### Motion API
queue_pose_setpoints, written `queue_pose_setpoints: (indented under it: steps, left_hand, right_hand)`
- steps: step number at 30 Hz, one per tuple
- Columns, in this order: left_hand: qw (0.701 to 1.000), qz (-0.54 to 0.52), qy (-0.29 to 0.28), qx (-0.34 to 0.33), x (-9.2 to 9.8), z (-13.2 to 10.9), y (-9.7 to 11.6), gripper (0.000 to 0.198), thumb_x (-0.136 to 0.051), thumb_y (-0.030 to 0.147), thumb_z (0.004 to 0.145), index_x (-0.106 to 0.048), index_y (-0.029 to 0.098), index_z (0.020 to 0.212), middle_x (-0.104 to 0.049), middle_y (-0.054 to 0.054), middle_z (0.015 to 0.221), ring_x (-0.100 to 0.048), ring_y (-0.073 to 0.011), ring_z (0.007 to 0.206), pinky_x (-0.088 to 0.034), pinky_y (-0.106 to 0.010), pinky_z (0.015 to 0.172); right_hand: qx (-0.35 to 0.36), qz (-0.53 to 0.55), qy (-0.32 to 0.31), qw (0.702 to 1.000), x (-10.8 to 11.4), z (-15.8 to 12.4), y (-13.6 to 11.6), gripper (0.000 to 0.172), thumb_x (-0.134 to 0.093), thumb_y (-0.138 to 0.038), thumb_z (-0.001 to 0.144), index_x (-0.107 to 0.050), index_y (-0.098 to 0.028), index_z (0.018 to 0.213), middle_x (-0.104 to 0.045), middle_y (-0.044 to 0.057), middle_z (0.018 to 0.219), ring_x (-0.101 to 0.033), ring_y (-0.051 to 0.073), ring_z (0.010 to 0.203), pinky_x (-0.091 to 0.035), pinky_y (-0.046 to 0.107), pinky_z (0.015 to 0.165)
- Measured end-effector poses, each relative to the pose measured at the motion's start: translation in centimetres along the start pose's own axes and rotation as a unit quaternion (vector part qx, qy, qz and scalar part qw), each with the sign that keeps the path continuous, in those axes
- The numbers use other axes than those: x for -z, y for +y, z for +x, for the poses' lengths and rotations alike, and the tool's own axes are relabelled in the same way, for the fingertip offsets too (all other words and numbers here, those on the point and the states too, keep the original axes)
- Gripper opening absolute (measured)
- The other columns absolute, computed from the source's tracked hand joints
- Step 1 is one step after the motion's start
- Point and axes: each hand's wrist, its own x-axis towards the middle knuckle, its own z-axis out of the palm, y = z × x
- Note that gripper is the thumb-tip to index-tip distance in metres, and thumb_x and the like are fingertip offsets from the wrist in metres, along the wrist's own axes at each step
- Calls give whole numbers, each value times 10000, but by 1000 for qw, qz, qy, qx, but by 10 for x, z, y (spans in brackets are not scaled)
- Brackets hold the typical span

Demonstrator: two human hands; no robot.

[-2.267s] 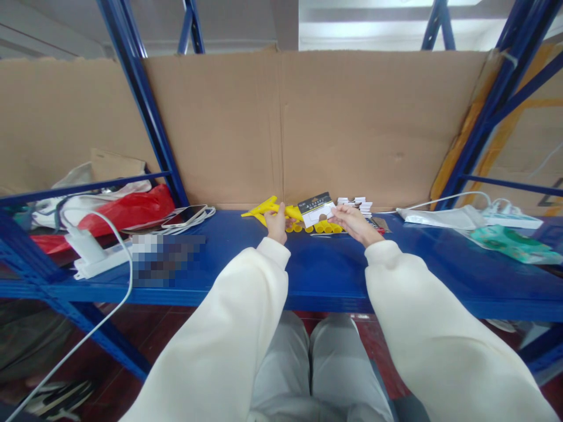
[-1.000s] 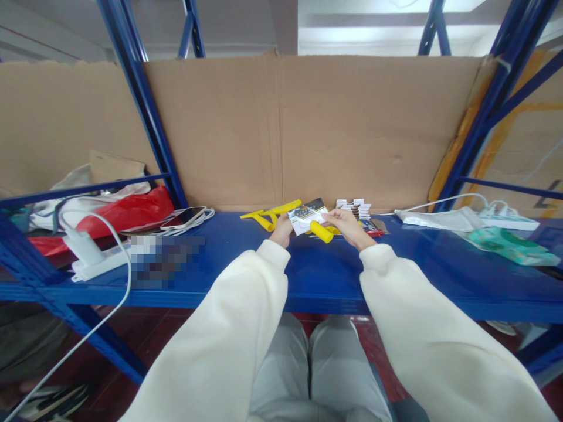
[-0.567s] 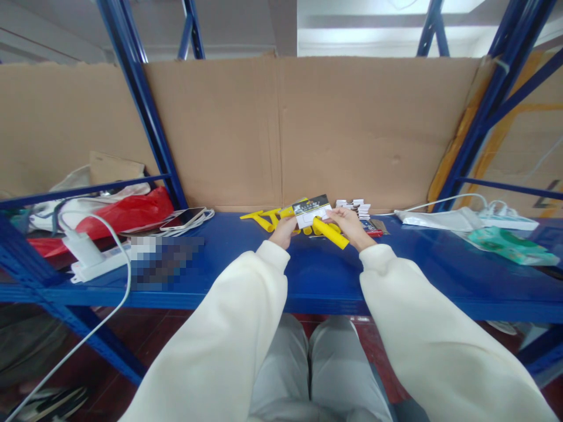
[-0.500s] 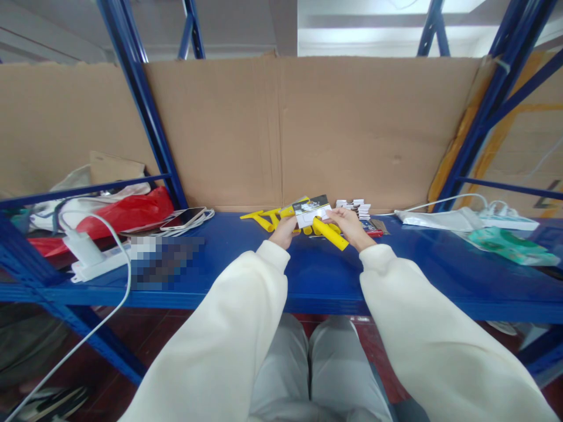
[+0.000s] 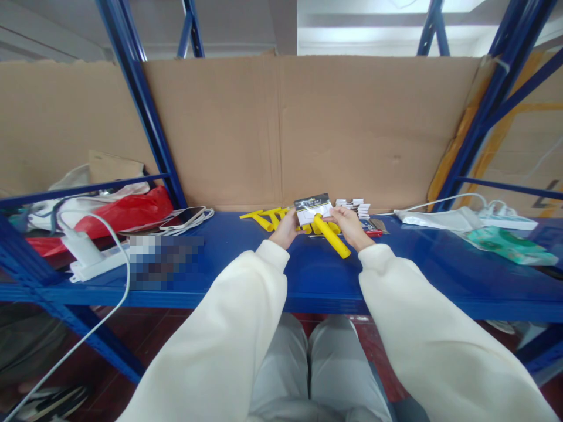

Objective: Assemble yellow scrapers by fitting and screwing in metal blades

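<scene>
Yellow handle (image 5: 334,240) farther below card (image 5: 313,206)

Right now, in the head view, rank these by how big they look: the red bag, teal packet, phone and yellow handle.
1. red bag, clearly largest.
2. teal packet.
3. phone and yellow handle in the right hand look about alike; the handle points toward the camera, so I leave them unranked.
</scene>
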Motion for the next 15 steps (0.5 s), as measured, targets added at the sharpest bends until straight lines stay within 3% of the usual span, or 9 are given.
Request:
queue_pose_setpoints:
  steps: [4,7,12,15]
  left_hand:
    - [1000,12,-26,0,0,-1,0,340,-614,559,873,-708,233,845,-733,-74,852,-679,-240,906,-500,-281,652]
    - [999,25,-27,-25,2,0,-3,358,-642,576,850,-712,225,849,-742,-79,846,-682,-240,918,-494,-273,645]
    - [994,75,26,-78,8,7,-11,156,-740,298,804,-698,174,719,-724,-72,777,-652,-171,772,-417,-203,566]
    - [990,99,48,-86,10,10,-13,144,-703,209,815,-693,163,679,-707,-58,735,-629,-152,723,-400,-201,556]
  right_hand:
    - [1,-9,16,1000,0,2,2,271,-773,-439,746,-585,-248,710,-727,-15,698,-750,217,775,-577,384,907]
    - [-6,-3,28,1000,0,3,2,232,-754,-371,770,-571,-245,702,-711,-22,678,-748,205,762,-577,368,903]
    - [-13,7,27,1000,-1,2,1,181,-730,-291,787,-580,-238,702,-695,-16,679,-744,193,772,-587,348,884]
    - [-13,14,19,1000,-1,1,1,175,-768,-280,758,-603,-230,726,-709,-5,723,-737,182,767,-585,348,889]
